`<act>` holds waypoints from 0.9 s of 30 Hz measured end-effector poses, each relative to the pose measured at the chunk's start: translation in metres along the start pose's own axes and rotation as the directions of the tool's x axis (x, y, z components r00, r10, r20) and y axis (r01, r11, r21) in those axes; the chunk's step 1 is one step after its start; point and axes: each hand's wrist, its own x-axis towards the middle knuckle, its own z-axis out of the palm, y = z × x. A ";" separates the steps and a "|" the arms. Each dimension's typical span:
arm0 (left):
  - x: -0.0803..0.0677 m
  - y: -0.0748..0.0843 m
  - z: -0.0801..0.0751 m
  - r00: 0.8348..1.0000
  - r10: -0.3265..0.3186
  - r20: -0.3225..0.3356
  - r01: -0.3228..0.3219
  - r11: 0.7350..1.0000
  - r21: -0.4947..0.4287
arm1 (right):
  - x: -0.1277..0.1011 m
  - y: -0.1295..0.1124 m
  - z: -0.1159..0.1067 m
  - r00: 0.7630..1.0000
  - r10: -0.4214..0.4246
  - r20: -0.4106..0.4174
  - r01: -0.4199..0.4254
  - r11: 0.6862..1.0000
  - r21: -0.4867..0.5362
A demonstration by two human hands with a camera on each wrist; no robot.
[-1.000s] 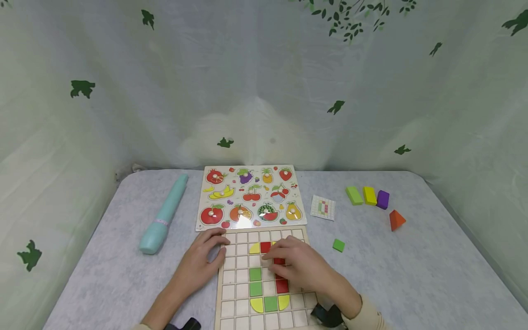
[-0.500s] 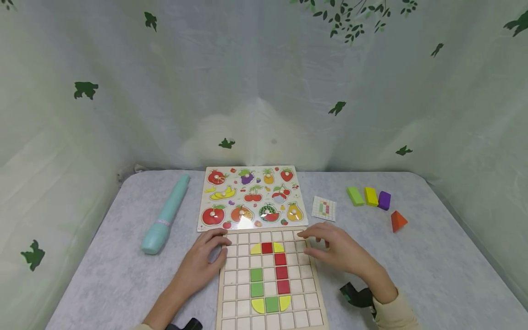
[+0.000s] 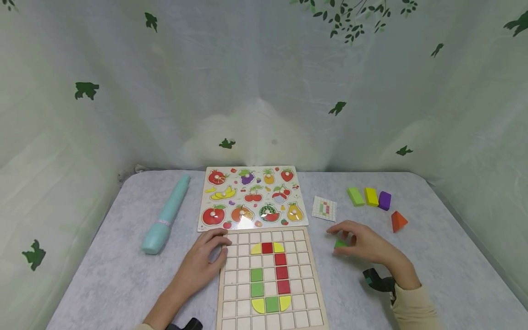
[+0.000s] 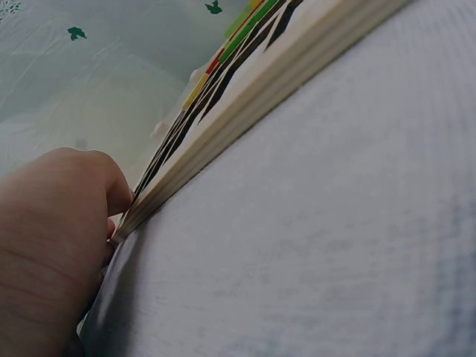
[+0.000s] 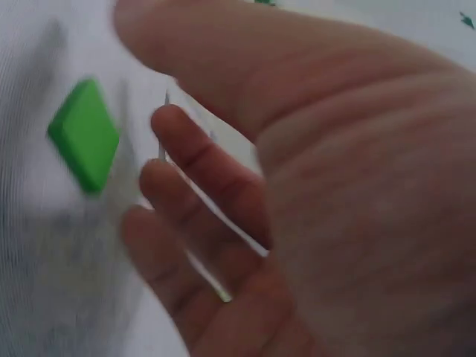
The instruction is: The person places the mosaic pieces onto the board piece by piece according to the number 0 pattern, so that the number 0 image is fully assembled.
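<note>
Most of the coloured outline sits on the grid board (image 3: 270, 279), one gap left. Right hand (image 3: 363, 245), fingers apart, hovers over the green tile (image 3: 340, 244) beside the board's right edge; left hand (image 3: 202, 263) lies flat on its left corner.

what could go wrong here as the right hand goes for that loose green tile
The green tile lies flat on the cloth, and the right hand has not closed on it, so a grip may slip and nudge it away. The left hand only rests at the grid board's edge; a bump could shift the board and its placed tiles.

Soft even light, faint shadows, right wrist view blurred, left dim
</note>
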 end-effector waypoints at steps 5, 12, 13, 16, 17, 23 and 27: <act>-0.001 -0.001 0.000 1.000 0.002 -0.006 -0.001 1.000 0.005 | -0.005 0.012 -0.005 0.998 0.033 0.059 -0.033 0.999 -0.003; -0.001 -0.002 0.000 1.000 0.011 -0.009 -0.011 1.000 0.009 | -0.008 0.014 -0.009 0.997 0.024 0.075 -0.025 1.000 0.009; -0.001 -0.002 0.000 1.000 0.013 -0.010 -0.013 1.000 0.009 | -0.008 0.014 -0.008 0.997 0.022 0.074 -0.023 1.000 0.010; -0.001 -0.002 0.000 1.000 0.017 -0.013 -0.017 1.000 0.008 | -0.007 0.013 -0.007 0.997 0.025 0.068 -0.026 1.000 0.008; -0.001 -0.002 0.000 1.000 0.019 -0.015 -0.019 1.000 0.009 | -0.007 0.012 -0.007 0.998 0.027 0.064 -0.028 1.000 0.003; 0.000 -0.002 0.001 0.999 0.030 -0.023 -0.029 0.999 0.012 | 0.000 0.005 -0.001 1.000 0.009 0.029 -0.007 0.999 -0.045; 0.000 -0.002 0.001 0.999 0.030 -0.019 -0.030 0.999 0.011 | 0.001 0.002 0.000 0.999 0.014 0.045 -0.012 0.998 -0.055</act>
